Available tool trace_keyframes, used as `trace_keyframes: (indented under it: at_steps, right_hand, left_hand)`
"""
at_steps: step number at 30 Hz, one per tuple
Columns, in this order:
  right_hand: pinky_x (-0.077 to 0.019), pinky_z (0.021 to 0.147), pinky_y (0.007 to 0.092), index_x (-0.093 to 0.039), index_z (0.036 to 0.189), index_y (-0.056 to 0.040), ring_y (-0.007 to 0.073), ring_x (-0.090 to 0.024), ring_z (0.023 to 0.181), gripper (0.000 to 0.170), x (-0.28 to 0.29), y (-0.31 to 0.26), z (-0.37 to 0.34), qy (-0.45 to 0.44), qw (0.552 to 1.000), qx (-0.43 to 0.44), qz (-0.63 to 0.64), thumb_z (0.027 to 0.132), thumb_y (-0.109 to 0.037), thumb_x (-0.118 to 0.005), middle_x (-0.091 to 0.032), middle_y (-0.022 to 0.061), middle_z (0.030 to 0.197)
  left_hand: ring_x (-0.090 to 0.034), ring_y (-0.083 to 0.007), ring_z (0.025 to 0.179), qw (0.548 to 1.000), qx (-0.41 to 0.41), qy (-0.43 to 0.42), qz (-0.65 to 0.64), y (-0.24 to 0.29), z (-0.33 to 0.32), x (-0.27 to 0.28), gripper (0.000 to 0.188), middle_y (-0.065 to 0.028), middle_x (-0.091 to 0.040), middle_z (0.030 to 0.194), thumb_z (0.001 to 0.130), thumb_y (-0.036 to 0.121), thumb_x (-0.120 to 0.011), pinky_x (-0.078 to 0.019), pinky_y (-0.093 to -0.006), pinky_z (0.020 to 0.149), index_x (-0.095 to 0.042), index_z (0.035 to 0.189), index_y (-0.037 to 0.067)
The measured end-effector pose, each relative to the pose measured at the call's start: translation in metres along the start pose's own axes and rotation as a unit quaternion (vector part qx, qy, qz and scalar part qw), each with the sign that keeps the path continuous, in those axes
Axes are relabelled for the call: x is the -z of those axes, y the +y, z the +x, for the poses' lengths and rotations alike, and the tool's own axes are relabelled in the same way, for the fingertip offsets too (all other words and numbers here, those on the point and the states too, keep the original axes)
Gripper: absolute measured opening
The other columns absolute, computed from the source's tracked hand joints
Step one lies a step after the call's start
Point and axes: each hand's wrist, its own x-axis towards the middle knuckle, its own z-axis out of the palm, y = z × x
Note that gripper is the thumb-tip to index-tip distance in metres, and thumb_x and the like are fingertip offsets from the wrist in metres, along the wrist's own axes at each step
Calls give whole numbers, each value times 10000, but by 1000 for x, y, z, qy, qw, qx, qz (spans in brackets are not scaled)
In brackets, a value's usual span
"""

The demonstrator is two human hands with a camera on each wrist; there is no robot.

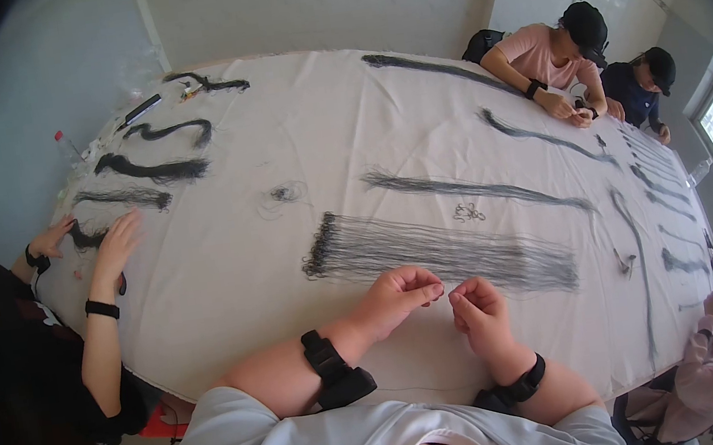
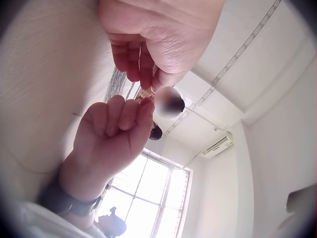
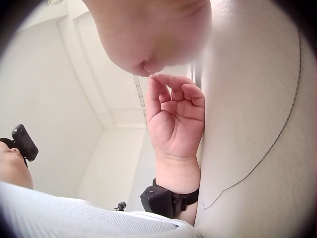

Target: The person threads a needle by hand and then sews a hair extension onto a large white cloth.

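Observation:
My left hand (image 1: 398, 301) and right hand (image 1: 484, 318) are raised over the near edge of the cloth-covered table, fingertips almost meeting. Each pinches thumb against forefinger on a fine dark hair strand, mostly hidden by the fingertips. In the left wrist view, the other fingers of the right hand (image 2: 111, 134) curl into the palm. The left hand (image 3: 176, 116) shows its palm in the right wrist view. Just beyond the hands lies a wide row of dark hair strands (image 1: 460, 254), bunched thickly at its left end. A loose strand (image 3: 270, 148) curves over the cloth.
Behind the row lie a hair bundle (image 1: 478, 188), small curled pieces (image 1: 468, 212) and a loose tangle (image 1: 283, 194). More bundles (image 1: 156, 170) lie at left, near another person's hands (image 1: 118, 245). Other people sit along the right side. A bottle (image 1: 67, 148) stands at far left.

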Motion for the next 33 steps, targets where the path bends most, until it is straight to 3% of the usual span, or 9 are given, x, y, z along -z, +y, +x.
trace_keyframes:
  at_steps: [6, 12, 33]
  right_hand:
    - [-296, 453, 187, -538, 888, -62, 25, -402, 513, 68, 0, 1, 0, -4, 1000, 4, -4, 901, -102, -592, -492, -49, 637]
    - [-295, 459, 180, -550, 913, -59, 15, -400, 528, 58, -2, -2, -2, -2, 1000, 13, -23, 903, -101, -588, -498, -56, 653]
    - [-265, 464, 171, -584, 920, -66, -11, -376, 547, 56, -2, -2, 0, -1, 1000, -11, 4, 902, -117, -600, -527, -80, 683]
  left_hand:
    - [-589, -91, 804, 1000, -23, 9, -5, -2, 0, -1, 127, -27, -651, 873, 852, 110, -655, -488, -234, 740, -640, 961, 46]
    - [-611, -109, 829, 995, -11, 20, -99, -1, -2, -3, 94, -38, -651, 888, 853, 84, -646, -507, -249, 741, -637, 942, 55]
    - [-601, -103, 796, 999, -36, 29, -24, 1, -3, -2, 74, -36, -660, 871, 852, 65, -637, -483, -228, 722, -636, 925, 65]
